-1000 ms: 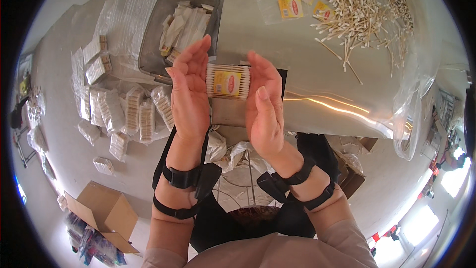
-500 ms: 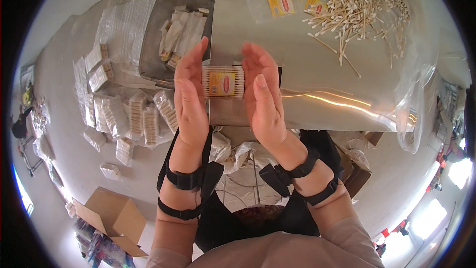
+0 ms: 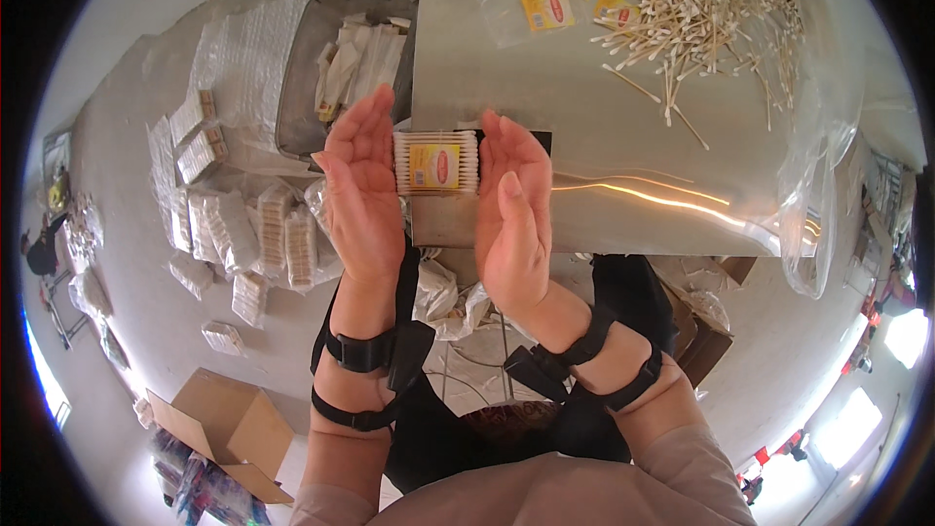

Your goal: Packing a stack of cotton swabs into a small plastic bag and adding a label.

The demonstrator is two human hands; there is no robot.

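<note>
A bundle of cotton swabs (image 3: pixel 436 164) with a yellow and red label lies at the table's left edge, its sticks running left to right. My left hand (image 3: pixel 365 190) stands along the bundle's left end, with its fingers straight and its thumb spread outward. Against the right end is the palm side of my right hand (image 3: pixel 516 209), fingers outstretched and thumb raised. The white cotton tips sit between the two palms, touching or nearly touching them. A dark flat piece (image 3: pixel 539 142) shows partly behind my right hand.
Loose cotton swabs (image 3: pixel 682 19) are heaped on the metal table (image 3: pixel 623 136), beside yellow label cards (image 3: pixel 548 10) in clear bags. A grey bin (image 3: pixel 292 88) with packs stands at left. Bagged swab packs (image 3: pixel 273 224) and an open cardboard box (image 3: pixel 229 419) are on the floor.
My left thumb has swung outward, away from the bundle. Both hands have shifted slightly toward me, and the right fingers are straighter. The bundle stays nearly in place.
</note>
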